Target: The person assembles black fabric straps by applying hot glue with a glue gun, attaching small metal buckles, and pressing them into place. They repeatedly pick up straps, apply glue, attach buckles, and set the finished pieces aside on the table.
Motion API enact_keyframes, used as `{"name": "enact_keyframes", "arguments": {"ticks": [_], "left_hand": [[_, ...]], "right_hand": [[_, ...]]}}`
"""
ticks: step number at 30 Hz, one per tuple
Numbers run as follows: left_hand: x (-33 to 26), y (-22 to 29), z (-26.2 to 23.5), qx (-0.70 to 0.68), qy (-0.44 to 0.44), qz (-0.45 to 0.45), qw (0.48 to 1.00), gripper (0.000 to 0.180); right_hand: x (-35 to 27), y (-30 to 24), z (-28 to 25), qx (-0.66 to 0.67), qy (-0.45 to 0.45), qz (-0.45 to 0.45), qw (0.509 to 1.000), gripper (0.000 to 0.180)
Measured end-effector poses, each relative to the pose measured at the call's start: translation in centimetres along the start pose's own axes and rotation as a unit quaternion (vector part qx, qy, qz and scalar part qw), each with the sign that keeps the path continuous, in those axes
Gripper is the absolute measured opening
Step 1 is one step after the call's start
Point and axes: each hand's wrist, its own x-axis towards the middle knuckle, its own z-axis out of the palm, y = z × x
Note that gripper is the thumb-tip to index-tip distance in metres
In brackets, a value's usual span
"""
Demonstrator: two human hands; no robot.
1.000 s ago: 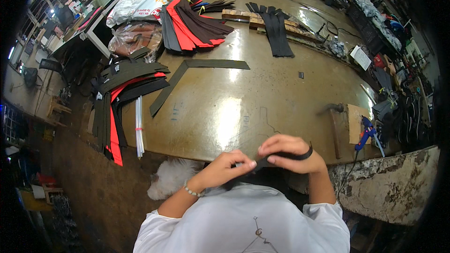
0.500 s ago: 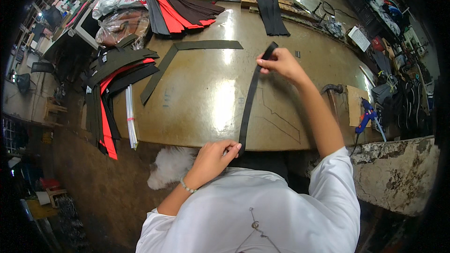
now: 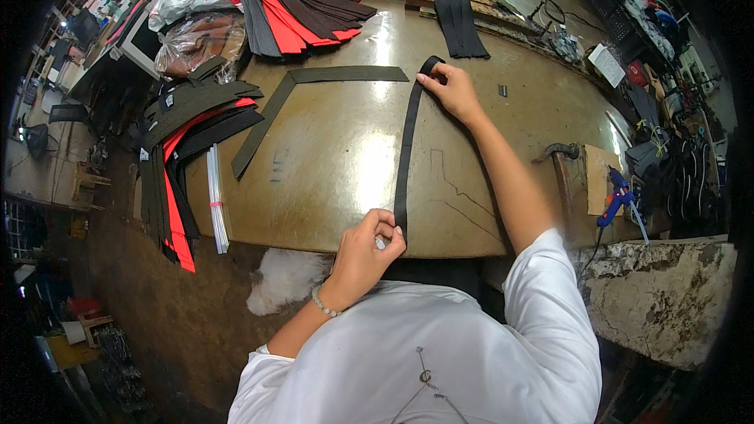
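A long, narrow black strap [image 3: 406, 149] runs away from me over the worktable [image 3: 322, 165], stretched between my hands. At the table's near edge, my left hand [image 3: 367, 247] is closed on its near end, thumb and fingers pinched. Farther off, my right hand [image 3: 453, 93] grips the other end, which curls over at the fingers. Just left of that hand lies a dark olive fabric strip [image 3: 345, 74], bent at an angle. A small dark piece [image 3: 503, 91] rests to the right of my right hand.
At the left are stacked black, olive and red strips [image 3: 169, 165] and a bundle of white sticks [image 3: 216, 200]. More strips [image 3: 302, 12] and black strips [image 3: 455, 20] lie farther back. A hammer [image 3: 562, 177] and a blue glue gun [image 3: 618, 195] are at the right. White fur [image 3: 287, 279] shows below the table.
My right hand has moved farther away and slightly left, its end of the strap with it. My left hand has risen slightly onto the table edge. The strap now lies straighter.
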Motion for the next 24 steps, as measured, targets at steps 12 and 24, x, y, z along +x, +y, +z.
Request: {"name": "enact_keyframes", "arguments": {"ticks": [12, 24], "left_hand": [[-0.8, -0.2, -0.9, 0.065, -0.111, 0.072, 0.989, 0.025], [-0.5, -2.2, 0.4, 0.061, 0.003, 0.139, 0.988, 0.011]], "right_hand": [[2.5, 1.3, -15.5, 0.019, -0.238, 0.220, 0.946, 0.025], [7.5, 4.6, -19.9, -0.416, 0.206, 0.124, 0.877, 0.031]]}}
